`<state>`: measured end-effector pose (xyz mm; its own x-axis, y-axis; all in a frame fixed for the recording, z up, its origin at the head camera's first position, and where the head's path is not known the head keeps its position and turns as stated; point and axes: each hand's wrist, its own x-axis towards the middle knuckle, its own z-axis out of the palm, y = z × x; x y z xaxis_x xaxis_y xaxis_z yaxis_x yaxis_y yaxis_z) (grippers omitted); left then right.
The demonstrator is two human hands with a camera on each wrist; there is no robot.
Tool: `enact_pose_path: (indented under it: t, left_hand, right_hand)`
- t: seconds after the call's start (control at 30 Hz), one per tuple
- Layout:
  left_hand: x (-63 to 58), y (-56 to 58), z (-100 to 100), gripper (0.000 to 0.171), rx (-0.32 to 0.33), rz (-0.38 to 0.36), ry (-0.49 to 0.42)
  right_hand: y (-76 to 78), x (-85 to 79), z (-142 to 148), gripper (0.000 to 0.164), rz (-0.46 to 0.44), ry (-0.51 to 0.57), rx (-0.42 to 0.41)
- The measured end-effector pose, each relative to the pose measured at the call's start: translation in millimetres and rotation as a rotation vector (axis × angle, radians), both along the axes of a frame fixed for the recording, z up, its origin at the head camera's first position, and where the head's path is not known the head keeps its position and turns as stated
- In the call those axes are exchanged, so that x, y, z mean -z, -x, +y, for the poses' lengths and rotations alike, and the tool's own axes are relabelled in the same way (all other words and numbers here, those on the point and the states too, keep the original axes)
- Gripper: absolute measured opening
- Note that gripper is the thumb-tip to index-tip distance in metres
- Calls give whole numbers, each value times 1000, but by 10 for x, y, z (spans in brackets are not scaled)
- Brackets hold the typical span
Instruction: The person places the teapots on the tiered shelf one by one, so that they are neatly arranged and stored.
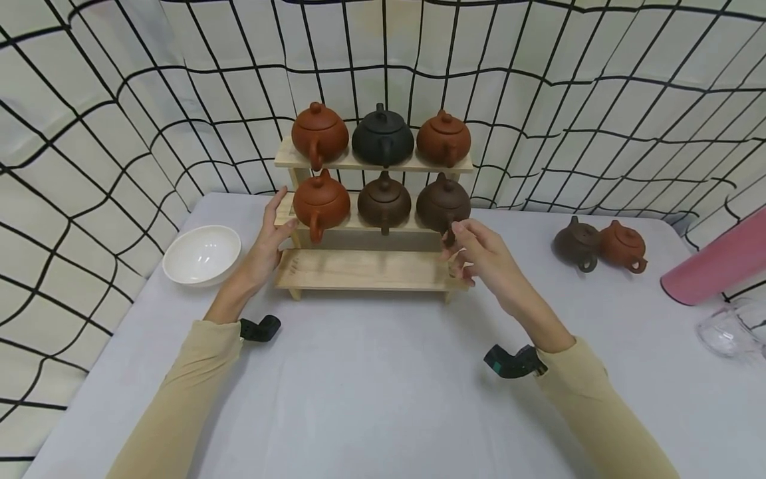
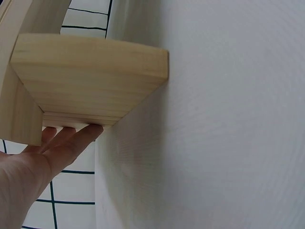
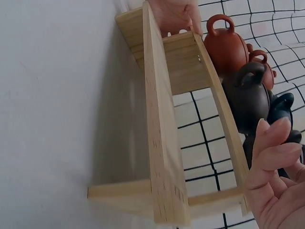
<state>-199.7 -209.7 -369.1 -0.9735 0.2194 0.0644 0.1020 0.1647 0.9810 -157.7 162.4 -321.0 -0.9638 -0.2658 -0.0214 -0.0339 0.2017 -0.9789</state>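
Note:
A light wooden three-tier stand (image 1: 365, 269) holds teapots on its upper two tiers. My right hand (image 1: 487, 266) pinches the handle of a dark brown teapot (image 1: 441, 203) at the right end of the middle tier. Beside that teapot are a brown teapot (image 1: 383, 203) and an orange-red teapot (image 1: 321, 199). My left hand (image 1: 260, 249) rests against the stand's left side, its fingers (image 2: 76, 143) fairly straight in the left wrist view. In the right wrist view, curled fingers (image 3: 274, 157) partly cover the dark teapots.
On the top tier sit two reddish teapots (image 1: 320, 133) (image 1: 443, 138) and a black teapot (image 1: 383, 138). A white bowl (image 1: 202, 255) is at left. At right are a dark teapot (image 1: 576, 243), a red teapot (image 1: 622, 245), a pink cylinder (image 1: 718, 256) and clear glassware (image 1: 727, 329). Black netting (image 1: 383, 69) stands behind.

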Motion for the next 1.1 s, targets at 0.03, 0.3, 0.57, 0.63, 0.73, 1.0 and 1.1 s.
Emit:
enact_pose_path:
  t: [0.03, 0.3, 0.57, 0.63, 0.73, 1.0, 1.1]
  left_hand:
    - [2, 0, 5, 76, 0, 1, -3]
    - [37, -6, 41, 77, -1, -19, -21]
    - [-1, 30, 32, 76, 0, -12, -2]
    - [-11, 29, 18, 76, -3, -20, 0]
    - [-13, 23, 3, 76, -1, -37, -5]
    - [11, 20, -13, 76, -13, -34, -11]
    - [19, 17, -13, 76, -8, -39, -15]
  right_hand:
    - [-7, -3, 37, 33, -5, -3, 12]
    - [-83, -105, 609, 32, 21, -61, 121]
    - [-145, -146, 1400, 22, 54, 111, 259]
    - [-164, -165, 1563, 20, 54, 157, 292]
    - [-184, -168, 1773, 17, 40, 160, 335]
    - [-164, 179, 2067, 31, -77, -318, 418]
    - [-161, 335, 2085, 54, -113, -415, 392]
